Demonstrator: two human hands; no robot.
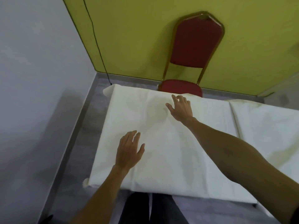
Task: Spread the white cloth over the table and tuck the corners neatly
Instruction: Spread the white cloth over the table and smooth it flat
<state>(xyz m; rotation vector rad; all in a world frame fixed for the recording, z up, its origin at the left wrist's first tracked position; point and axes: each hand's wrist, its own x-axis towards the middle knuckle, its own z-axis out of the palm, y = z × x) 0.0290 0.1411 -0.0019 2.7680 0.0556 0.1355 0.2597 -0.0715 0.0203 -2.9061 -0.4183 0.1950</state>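
**Desk under a white cloth**

The desk [254, 202] runs from the middle of the frame to the right edge, and the cloth [161, 135] covers nearly all of it. Only a thin strip of its edge shows at the lower right. The cloth lies mostly flat, with a raised fold at right of centre and small corner flaps at upper left and lower left. Both hands lie on it: the left hand [129, 151] flat near the lower-left part, the right hand [181, 109] at the far edge.
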